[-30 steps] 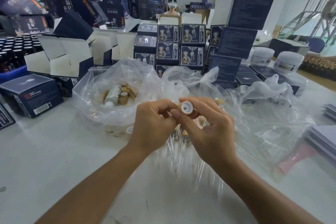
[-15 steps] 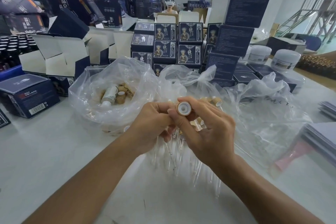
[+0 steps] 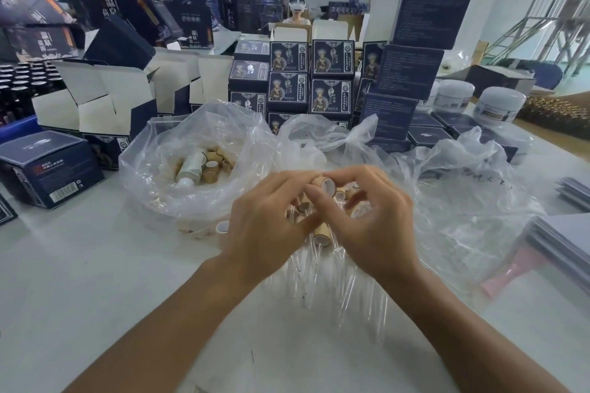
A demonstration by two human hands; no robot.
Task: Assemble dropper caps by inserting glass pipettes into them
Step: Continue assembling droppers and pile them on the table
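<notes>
A tan dropper cap (image 3: 325, 186) with a white inner lining is pinched between the fingertips of my left hand (image 3: 268, 217) and my right hand (image 3: 370, 220), its open end facing right and towards me. Whether a pipette is in it I cannot tell. Below my hands a row of clear glass pipettes (image 3: 335, 281) lies on the white table, some with tan caps (image 3: 321, 232) on their far ends. More loose caps (image 3: 346, 193) show between my fingers.
A clear plastic bag (image 3: 153, 188) at the left holds several tan caps and a small white bottle (image 3: 191, 167). Crumpled plastic (image 3: 463, 201) spreads to the right. Dark blue boxes (image 3: 332, 57) are stacked behind, white jars (image 3: 498, 105) at the right, and a person sits at the far side.
The cap has turned between my fingertips, so its open end now faces right instead of straight at me. Both hands stay together over the pipettes.
</notes>
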